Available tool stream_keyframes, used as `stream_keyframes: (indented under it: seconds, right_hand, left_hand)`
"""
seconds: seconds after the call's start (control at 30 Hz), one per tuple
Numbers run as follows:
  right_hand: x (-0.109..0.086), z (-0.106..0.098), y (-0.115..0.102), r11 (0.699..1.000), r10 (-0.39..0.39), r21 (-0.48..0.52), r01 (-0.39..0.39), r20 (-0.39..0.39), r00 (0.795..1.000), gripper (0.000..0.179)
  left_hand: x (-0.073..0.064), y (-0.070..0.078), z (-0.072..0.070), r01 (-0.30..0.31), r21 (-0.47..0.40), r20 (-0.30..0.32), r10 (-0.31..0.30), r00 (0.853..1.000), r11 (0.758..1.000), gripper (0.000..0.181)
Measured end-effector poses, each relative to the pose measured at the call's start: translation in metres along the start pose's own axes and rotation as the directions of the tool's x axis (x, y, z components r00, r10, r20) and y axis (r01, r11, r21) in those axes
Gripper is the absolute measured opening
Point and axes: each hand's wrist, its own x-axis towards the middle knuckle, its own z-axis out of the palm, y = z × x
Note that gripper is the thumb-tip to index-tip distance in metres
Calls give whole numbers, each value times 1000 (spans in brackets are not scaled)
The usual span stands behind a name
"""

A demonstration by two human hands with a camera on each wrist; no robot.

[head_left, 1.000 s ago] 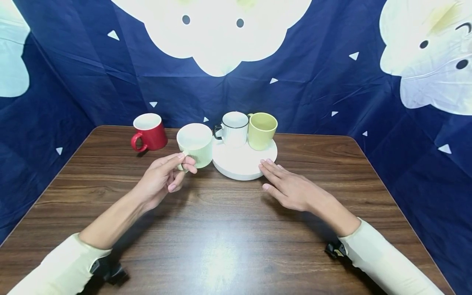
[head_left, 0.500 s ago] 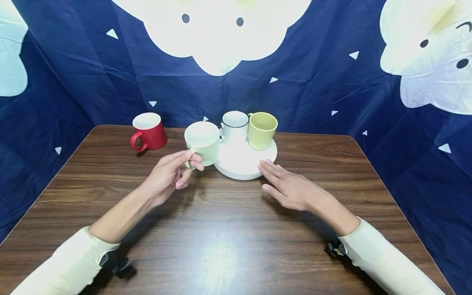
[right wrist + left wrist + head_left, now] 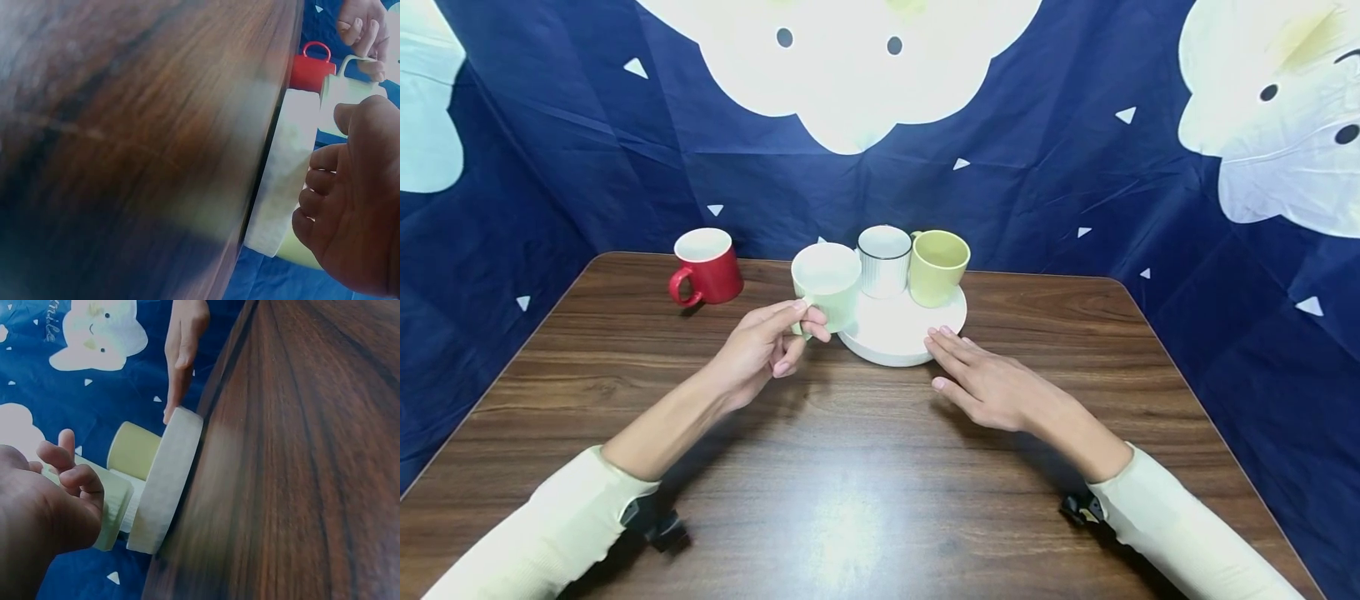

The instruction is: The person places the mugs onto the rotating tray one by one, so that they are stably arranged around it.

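Note:
With thumb and fingers, my left hand (image 3: 765,350) pinches the handle of a pale green mug (image 3: 838,293). This mug is upright at the left edge of a round white tray (image 3: 891,333); in the left wrist view its base (image 3: 115,515) appears slightly above the tray. On the tray's back half stand a ribbed white mug (image 3: 883,275) with a dark rim and a yellow-green mug (image 3: 937,275), side by side. The straight fingers of my right hand (image 3: 992,385) touch the tray's front right rim. The white mug's handle is hidden behind the pale green mug.
A red mug (image 3: 718,279) with a white inside stands at the back left of the wooden table (image 3: 760,500), handle facing front left. Dark blue cloth (image 3: 1037,192) with cloud faces hangs behind the table and along its sides.
My left hand has carried the pale green mug rightward and slightly back, from beside the tray to over its left edge. My right hand has stayed on the rim.

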Motion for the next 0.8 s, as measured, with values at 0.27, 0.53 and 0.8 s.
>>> stream_keyframes:
  seconds: [0.27,0.53,0.8]
  right_hand:
    - [-1,1,1,1000,1,1,-1,-7,1000,69]
    - [-1,0,1,1000,3,-1,-3,-4,1000,69]
    - [0,0,1,1000,0,6,0,-1,1000,69]
  left_hand:
    - [9,-1,8,22,-7,-4,-22,1000,1000,31]
    - [19,-4,16,45,-43,7,-45,999,998,33]
    - [25,-7,20,62,-51,8,-62,998,997,32]
